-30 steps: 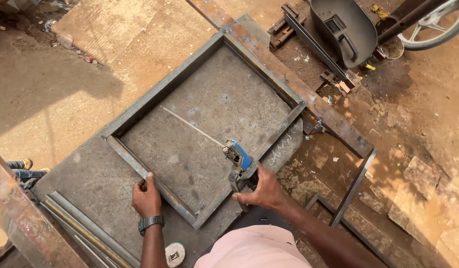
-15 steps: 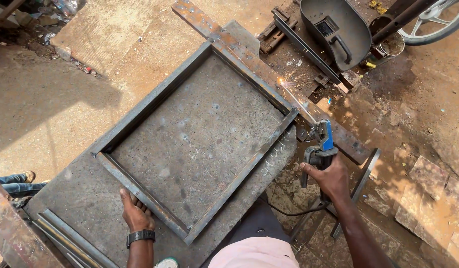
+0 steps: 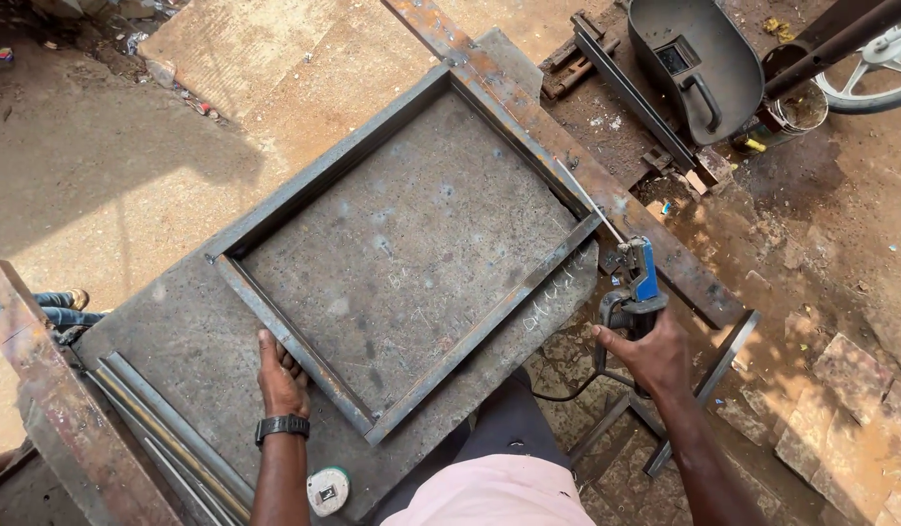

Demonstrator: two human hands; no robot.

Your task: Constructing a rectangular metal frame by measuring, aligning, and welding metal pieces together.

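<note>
The left hand [image 3: 280, 375] lies flat, fingers spread open, pressing on the near bar of the rectangular steel frame [image 3: 275, 326], which rests on the grey metal worktop [image 3: 187, 341] (a watch sits on that wrist). The right hand [image 3: 650, 356] is clenched around the grip of the blue electrode holder [image 3: 634, 282], whose thin welding rod [image 3: 587, 200] points up along the frame's right corner, the tip close to the rusty flat bar [image 3: 528, 107] beside it. Half a second ago sparks showed at that bar; now there are none, and both hands sit much where they were. A tape measure [image 3: 327, 490] lies near the left forearm
</note>
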